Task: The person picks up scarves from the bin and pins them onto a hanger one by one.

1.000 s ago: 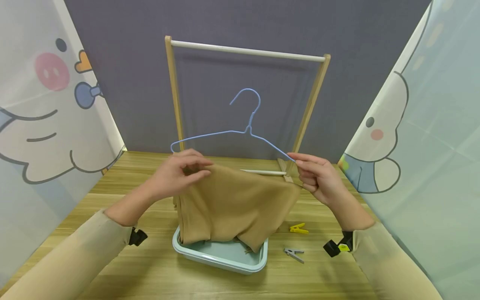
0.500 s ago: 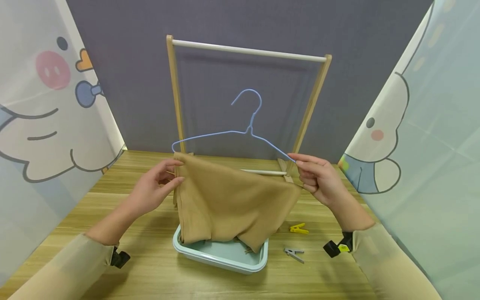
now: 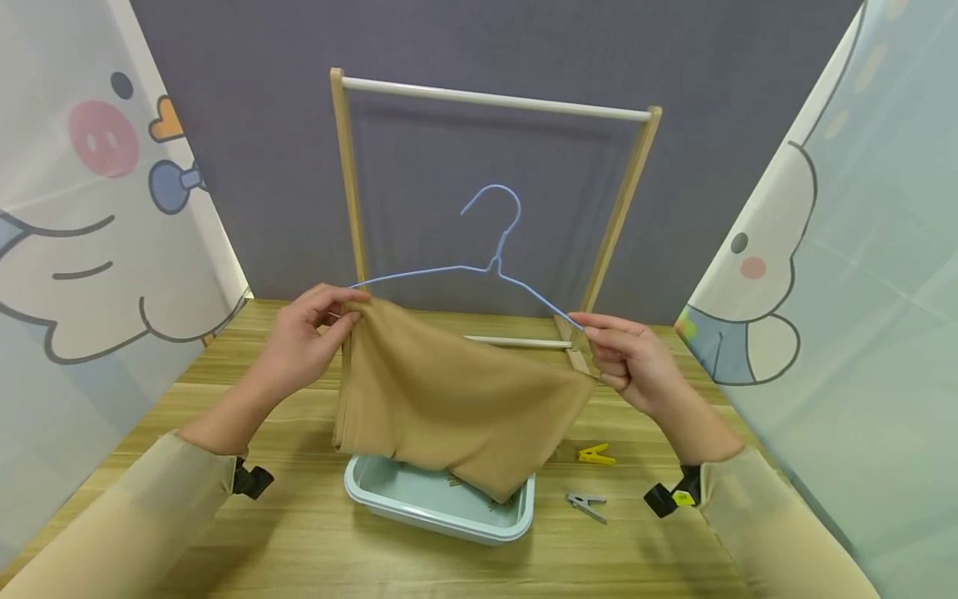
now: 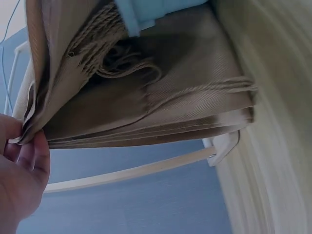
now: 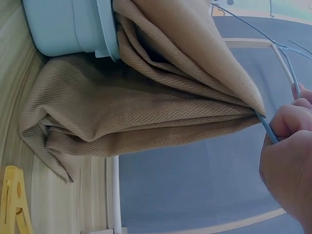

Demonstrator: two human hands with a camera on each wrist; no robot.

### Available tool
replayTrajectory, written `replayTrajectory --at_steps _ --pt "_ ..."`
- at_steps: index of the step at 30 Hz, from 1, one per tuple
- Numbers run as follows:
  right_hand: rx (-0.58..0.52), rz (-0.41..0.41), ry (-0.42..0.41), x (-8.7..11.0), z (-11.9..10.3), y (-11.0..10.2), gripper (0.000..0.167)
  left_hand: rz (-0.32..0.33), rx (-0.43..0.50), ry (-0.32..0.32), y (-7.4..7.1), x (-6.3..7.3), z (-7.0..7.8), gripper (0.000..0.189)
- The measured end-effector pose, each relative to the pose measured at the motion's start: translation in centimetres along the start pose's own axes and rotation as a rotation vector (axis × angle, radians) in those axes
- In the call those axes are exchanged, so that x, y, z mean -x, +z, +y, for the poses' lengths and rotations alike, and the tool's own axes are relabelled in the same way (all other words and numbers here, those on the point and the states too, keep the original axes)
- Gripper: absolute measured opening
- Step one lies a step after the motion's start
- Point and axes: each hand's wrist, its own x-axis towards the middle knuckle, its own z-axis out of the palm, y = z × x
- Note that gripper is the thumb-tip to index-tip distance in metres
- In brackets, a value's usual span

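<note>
A tan fringed scarf (image 3: 456,391) hangs folded over the lower part of a blue wire hanger (image 3: 496,264), its top edge sloping down to the right. My left hand (image 3: 307,337) pinches the scarf's upper left corner between thumb and fingers; in the left wrist view, several cloth layers and a twisted fringe (image 4: 105,41) show beside it. The hanger's left end is hidden behind that hand and the cloth. My right hand (image 3: 632,358) grips the hanger's right end, close to where the scarf gathers on the wire (image 5: 267,127). The hanger's hook points up.
Below the scarf stands a pale blue plastic tub (image 3: 430,517) on the wooden table (image 3: 299,549). A yellow clothespin (image 3: 596,455) and a grey clothespin (image 3: 586,505) lie to its right. Behind the hanger rises a rack with a white top bar (image 3: 494,100).
My left hand has moved left along the scarf's top edge, then up to its left corner, lifting the cloth's left side. The hanger has dipped slightly, still in my right hand.
</note>
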Motion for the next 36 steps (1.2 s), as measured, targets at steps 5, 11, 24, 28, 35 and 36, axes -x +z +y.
replayTrajectory --at_steps 5,11,24,28,35,36 --pt "0.005 -0.019 0.001 0.0 0.1 0.1 0.049 -0.042 -0.035 -0.097 -0.3 0.0 0.0 0.025" --pt "-0.013 -0.023 -0.023 0.0 -0.1 0.0 0.049 -0.104 -0.075 -0.174 -0.7 0.8 -0.7 0.028" --pt "0.011 -0.051 -0.088 -0.2 -1.3 0.0 0.049 -0.092 -0.124 -0.14 -1.1 0.1 -0.8 0.024" --pt "0.014 -0.075 -0.081 -0.3 -1.3 -0.2 0.051 -0.107 -0.136 -0.142 -1.4 -0.1 -0.6 0.021" --pt "0.005 -0.119 -0.098 -0.5 -1.4 -0.7 0.052 -0.149 -0.173 -0.132 -1.7 -0.2 -0.7 0.019" --pt "0.008 -0.12 -0.102 -0.5 -1.5 -0.8 0.052 -0.154 -0.178 -0.127 -1.7 -0.2 -0.7 0.018"
